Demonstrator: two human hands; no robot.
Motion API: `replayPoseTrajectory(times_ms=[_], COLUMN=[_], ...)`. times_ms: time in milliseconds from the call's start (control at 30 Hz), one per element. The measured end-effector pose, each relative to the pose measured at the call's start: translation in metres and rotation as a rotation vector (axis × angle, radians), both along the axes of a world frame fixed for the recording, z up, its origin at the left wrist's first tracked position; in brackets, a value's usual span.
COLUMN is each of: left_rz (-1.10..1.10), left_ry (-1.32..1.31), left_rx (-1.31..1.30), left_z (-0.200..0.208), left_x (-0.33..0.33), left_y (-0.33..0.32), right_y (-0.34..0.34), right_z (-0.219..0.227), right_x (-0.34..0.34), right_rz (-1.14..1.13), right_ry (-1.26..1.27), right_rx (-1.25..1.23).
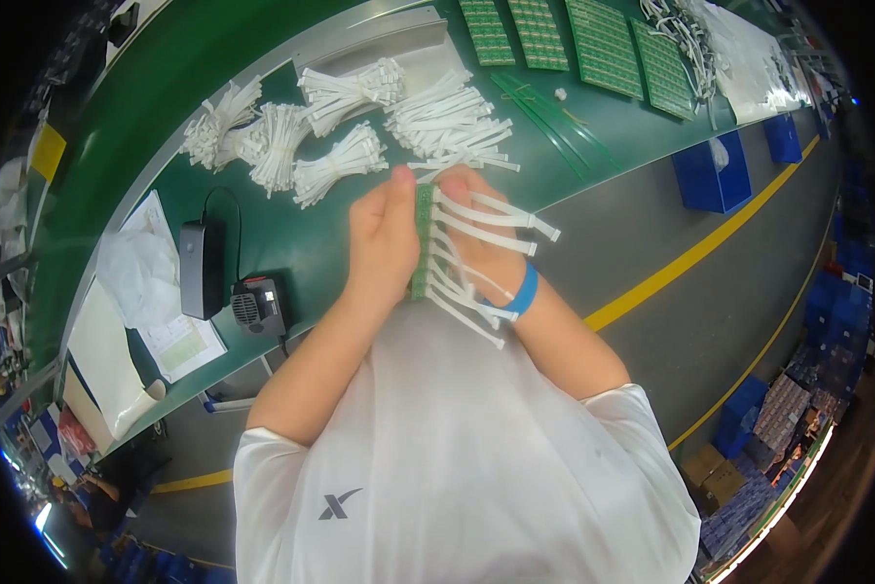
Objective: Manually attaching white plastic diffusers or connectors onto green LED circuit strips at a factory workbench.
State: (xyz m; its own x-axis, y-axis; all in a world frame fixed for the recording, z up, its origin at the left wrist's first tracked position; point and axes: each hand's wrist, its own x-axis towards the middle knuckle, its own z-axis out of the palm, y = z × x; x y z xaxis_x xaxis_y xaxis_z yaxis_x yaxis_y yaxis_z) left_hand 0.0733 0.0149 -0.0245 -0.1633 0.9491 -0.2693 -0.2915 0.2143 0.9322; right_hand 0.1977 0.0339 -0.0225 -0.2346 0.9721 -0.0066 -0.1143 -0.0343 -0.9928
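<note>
Between my hands, close to my chest, is a narrow green circuit board strip [422, 234]. Several white flat cables [501, 234] stick out from its right edge, their ends hanging over my right wrist. My left hand [384, 234] grips the strip from the left, thumb pointing up along it. My right hand [481, 229] is closed near the strip's top end, behind the cables, which partly hide its fingers. A blue band [524, 290] circles my right wrist. Just beyond my hands lies a loose pile of white cables [447, 122] on the green bench.
Bundled white cables [350, 90] lie at the back left. Green circuit board panels [603, 47] and thin green strips [559, 127] lie to the right. A black box [200, 271], a small black fan-like device [259, 307] and papers [179, 341] are at left. Blue bins [712, 173] stand on the floor.
</note>
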Motion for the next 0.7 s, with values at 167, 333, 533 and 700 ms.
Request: replayPoseTrajectory(times_ms=[167,333,533,700], left_rz=[0.01,0.057,0.076,0.093], left_ry=[0.123,0.31,0.503,0.604], left_rx=[0.058,0.197,0.469,0.628], left_z=[0.001,-0.004,0.006,0.005], left_x=[-0.002,-0.001,0.002,0.002], left_y=[0.001,0.003,0.008,0.01], right_y=[0.002,0.003,0.003,0.0], right_z=[-0.002,-0.004,0.001,0.006], right_x=[-0.003,-0.006,-0.003,-0.001], right_rz=[-0.002,-0.026,-0.117,-0.191], right_ry=[-0.151,-0.225,-0.361,-0.433], right_rx=[0.117,0.221,0.366,0.517])
